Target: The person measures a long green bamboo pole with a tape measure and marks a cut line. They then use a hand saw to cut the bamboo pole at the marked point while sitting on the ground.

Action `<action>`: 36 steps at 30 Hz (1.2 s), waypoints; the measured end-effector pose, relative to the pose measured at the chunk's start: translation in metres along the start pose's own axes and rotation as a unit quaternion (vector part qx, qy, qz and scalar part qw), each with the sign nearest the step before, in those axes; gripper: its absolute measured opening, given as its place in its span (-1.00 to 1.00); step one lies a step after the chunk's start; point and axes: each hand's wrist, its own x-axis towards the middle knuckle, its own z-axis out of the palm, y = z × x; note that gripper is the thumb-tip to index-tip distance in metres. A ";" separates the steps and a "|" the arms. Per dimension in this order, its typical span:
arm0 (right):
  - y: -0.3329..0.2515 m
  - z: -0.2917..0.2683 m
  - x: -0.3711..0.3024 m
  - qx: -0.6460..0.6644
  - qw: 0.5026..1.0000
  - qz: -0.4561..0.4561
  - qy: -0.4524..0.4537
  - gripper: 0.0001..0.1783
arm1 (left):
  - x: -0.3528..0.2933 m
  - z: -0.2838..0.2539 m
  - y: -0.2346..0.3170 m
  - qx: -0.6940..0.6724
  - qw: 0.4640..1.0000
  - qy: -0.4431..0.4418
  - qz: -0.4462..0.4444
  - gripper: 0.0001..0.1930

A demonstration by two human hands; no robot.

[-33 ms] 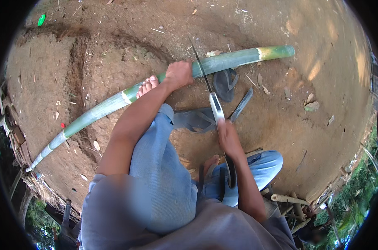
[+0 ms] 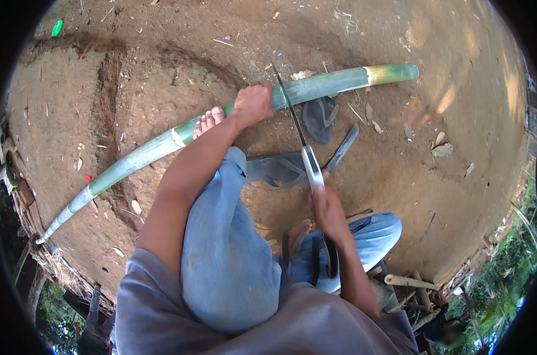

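Observation:
A long green bamboo pole [image 2: 144, 151] lies across the dirt, from lower left to upper right. My left hand [image 2: 255, 105] is closed over the pole and presses it down. Beside that hand, the toes of my bare foot [image 2: 208, 122] rest on the bamboo. My right hand [image 2: 329, 212] grips the white-and-dark handle of a handsaw [image 2: 312, 167]. Its thin dark blade crosses the bamboo just right of my left hand, with the tip past the pole's far side. How deep the blade sits in the bamboo I cannot tell.
Dark flip-flops [image 2: 280, 170] lie between my legs and the pole, another sandal [image 2: 319, 120] right under it. Near them is a flat dark strip [image 2: 342, 148]. Cut bamboo pieces [image 2: 410, 283] are piled at lower right. A green object [image 2: 57, 28] lies far left.
My right hand has drawn the saw back slightly toward my body, so less blade shows beyond the pole. My left hand, foot and the bamboo stay in place.

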 end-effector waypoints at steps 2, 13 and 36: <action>0.013 0.002 -0.018 -0.008 0.996 -0.073 0.053 -0.40 | 0.006 0.001 0.001 -0.003 1.000 -0.019 0.001 -0.61; -0.029 -0.008 -0.023 0.000 0.999 0.041 0.018 -0.42 | 0.009 -0.023 0.002 -0.041 0.996 -0.072 -0.034 -0.53; -0.017 -0.002 0.003 -0.024 1.000 0.006 0.001 -0.42 | 0.020 -0.015 -0.009 -0.050 0.992 -0.104 -0.042 -0.33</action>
